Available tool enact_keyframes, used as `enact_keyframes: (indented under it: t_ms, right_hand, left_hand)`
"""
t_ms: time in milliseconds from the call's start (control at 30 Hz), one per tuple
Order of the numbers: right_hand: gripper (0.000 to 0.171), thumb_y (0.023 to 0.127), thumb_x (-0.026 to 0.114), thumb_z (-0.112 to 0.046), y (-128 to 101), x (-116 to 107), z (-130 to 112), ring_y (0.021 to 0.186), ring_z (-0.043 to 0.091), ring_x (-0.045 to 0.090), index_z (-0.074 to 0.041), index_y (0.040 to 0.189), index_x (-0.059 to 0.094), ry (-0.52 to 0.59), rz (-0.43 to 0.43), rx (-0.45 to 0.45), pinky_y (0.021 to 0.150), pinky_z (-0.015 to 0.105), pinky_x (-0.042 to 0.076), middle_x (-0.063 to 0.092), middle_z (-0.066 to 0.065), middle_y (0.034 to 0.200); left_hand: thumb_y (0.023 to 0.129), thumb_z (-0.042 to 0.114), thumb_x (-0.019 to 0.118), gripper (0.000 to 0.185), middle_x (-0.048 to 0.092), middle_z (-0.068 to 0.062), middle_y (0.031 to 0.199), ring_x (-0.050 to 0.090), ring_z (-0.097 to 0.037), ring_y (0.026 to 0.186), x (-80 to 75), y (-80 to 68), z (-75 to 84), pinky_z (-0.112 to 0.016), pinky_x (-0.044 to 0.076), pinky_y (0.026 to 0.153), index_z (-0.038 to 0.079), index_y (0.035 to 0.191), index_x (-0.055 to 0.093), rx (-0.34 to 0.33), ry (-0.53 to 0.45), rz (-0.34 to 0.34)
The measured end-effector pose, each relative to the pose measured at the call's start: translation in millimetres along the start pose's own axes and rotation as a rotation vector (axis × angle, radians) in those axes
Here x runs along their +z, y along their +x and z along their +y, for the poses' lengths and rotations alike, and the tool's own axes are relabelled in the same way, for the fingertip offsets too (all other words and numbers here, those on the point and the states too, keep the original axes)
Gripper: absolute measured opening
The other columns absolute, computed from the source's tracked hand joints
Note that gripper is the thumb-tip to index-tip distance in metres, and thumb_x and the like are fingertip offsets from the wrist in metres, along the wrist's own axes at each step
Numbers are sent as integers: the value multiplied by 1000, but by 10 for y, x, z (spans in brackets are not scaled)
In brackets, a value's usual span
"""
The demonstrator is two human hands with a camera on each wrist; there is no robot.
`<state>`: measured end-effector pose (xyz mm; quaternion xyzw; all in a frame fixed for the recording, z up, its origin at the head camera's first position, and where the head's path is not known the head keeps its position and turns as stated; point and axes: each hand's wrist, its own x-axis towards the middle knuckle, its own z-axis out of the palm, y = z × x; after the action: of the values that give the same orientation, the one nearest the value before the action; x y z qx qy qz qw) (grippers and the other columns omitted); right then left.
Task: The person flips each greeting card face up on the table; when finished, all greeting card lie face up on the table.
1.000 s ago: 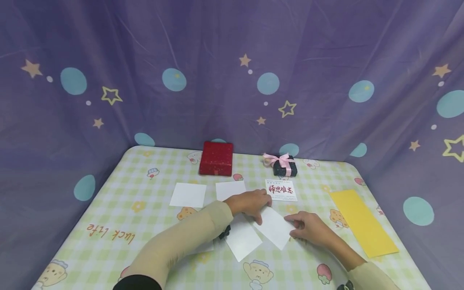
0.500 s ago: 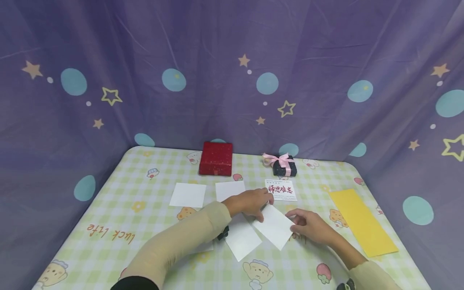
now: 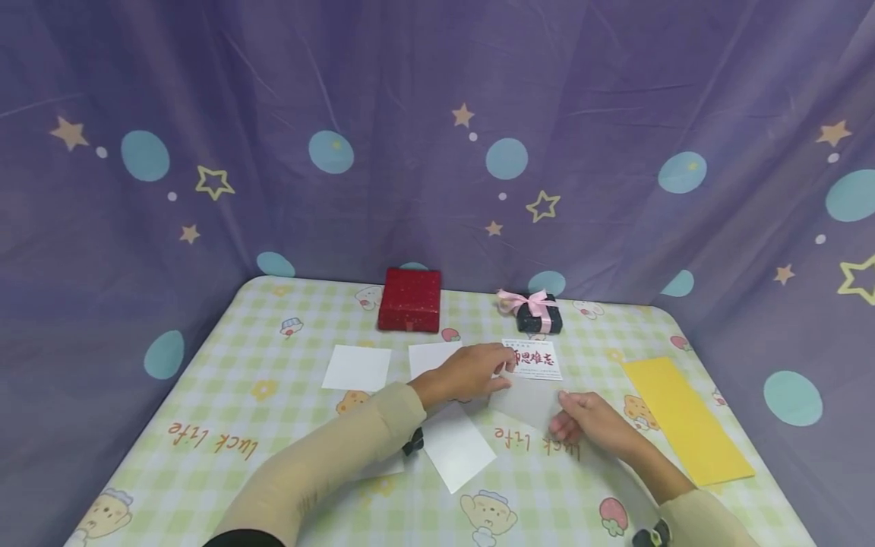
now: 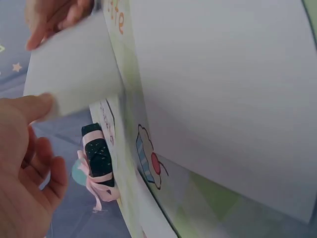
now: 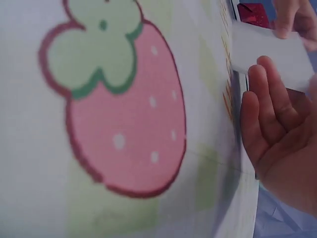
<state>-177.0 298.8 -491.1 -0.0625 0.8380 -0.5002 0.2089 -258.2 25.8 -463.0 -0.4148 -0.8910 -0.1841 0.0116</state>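
Observation:
A white card is raised off the table and tilted between my two hands, its face in shadow in the head view. My left hand pinches its left end, with the thumb on the face in the left wrist view and the other fingers curled below. At the opposite end my right hand holds the edge; in the right wrist view its fingers lie along the card. Just beyond stands a printed card with red characters, partly covered by the left fingertips. Another white card lies left of the raised one.
More white cards lie to the left, one square card among them, others partly under the left arm. A red box and a small black gift box with pink ribbon stand at the back. A yellow paper strip lies at right.
The white card has come up from the table and tilted, uncovering the printed lettering on the cloth. The left hand has shifted slightly; the right hand has turned with its edge.

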Motion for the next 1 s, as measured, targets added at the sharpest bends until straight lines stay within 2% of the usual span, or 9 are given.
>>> enact_keyframes:
  t_ms: [167, 233, 333, 400, 500, 567, 667, 833, 1000]
  right_hand:
    - [76, 112, 20, -47, 0, -48, 5, 86, 16, 74, 17, 123, 60, 104, 30, -83, 74, 35, 61, 74, 26, 106]
    - [70, 112, 26, -44, 11, -64, -2, 85, 16, 74, 17, 128, 57, 101, 76, -83, 74, 34, 61, 73, 27, 107]
    - [52, 110, 44, -36, 44, -86, -28, 81, 15, 72, 9, 129, 63, 55, 156, -47, 70, 32, 59, 75, 20, 103]
    - [41, 105, 56, -30, 62, -107, -47, 75, 15, 69, 2, 127, 68, 3, 208, -23, 68, 29, 56, 76, 15, 96]
    - [34, 101, 64, -24, 60, -161, -70, 70, 16, 64, -4, 127, 69, -66, 240, -50, 65, 28, 53, 73, 11, 87]
    - [33, 99, 66, -22, 57, -204, -77, 67, 18, 62, -5, 128, 68, -100, 239, -90, 62, 28, 51, 70, 10, 82]
    - [36, 98, 68, -18, 63, -255, -80, 65, 20, 61, -5, 131, 66, -125, 213, -150, 57, 28, 49, 69, 9, 80]
    - [37, 97, 69, -13, 98, -285, -61, 59, 23, 58, -5, 133, 64, -149, 191, -200, 52, 26, 45, 67, 7, 79]
    - [38, 96, 68, -10, 116, -290, -31, 59, 14, 57, -5, 134, 63, -170, 167, -199, 55, 25, 46, 68, 6, 80]
  left_hand:
    - [97, 34, 69, 8, 59, 11, 76, 51, -3, 67, -55, -28, 12, -18, 37, 57, 29, 103, 66, 13, -47, 34]
    - [98, 35, 68, 7, 63, 13, 75, 51, -2, 65, -58, -43, 7, -18, 37, 56, 30, 103, 70, 22, -56, 33]
    - [98, 37, 67, 12, 71, 15, 84, 52, 1, 66, -64, -70, 4, -16, 39, 58, 32, 106, 75, 40, -64, 13]
    - [98, 39, 67, 17, 75, 16, 93, 55, 3, 70, -62, -84, -5, -14, 42, 62, 32, 110, 77, 54, -82, -6]
    - [101, 39, 63, 23, 77, 14, 107, 65, 4, 84, -49, -92, -14, -15, 50, 74, 30, 116, 77, 75, -84, -33]
    - [102, 38, 61, 25, 77, 13, 112, 69, 2, 95, -38, -91, -8, -18, 52, 82, 29, 118, 77, 89, -75, -40]
    - [102, 36, 61, 24, 76, 13, 114, 70, 0, 100, -29, -90, 21, -18, 53, 85, 29, 118, 77, 102, -60, -39]
    - [95, 38, 70, 29, 76, 15, 101, 60, 7, 79, -8, -102, 43, -11, 43, 69, 30, 122, 75, 111, -87, -39]
    - [89, 40, 75, 42, 73, 18, 90, 55, 7, 75, 67, -113, 31, -11, 40, 65, 30, 129, 71, 106, -79, -65]
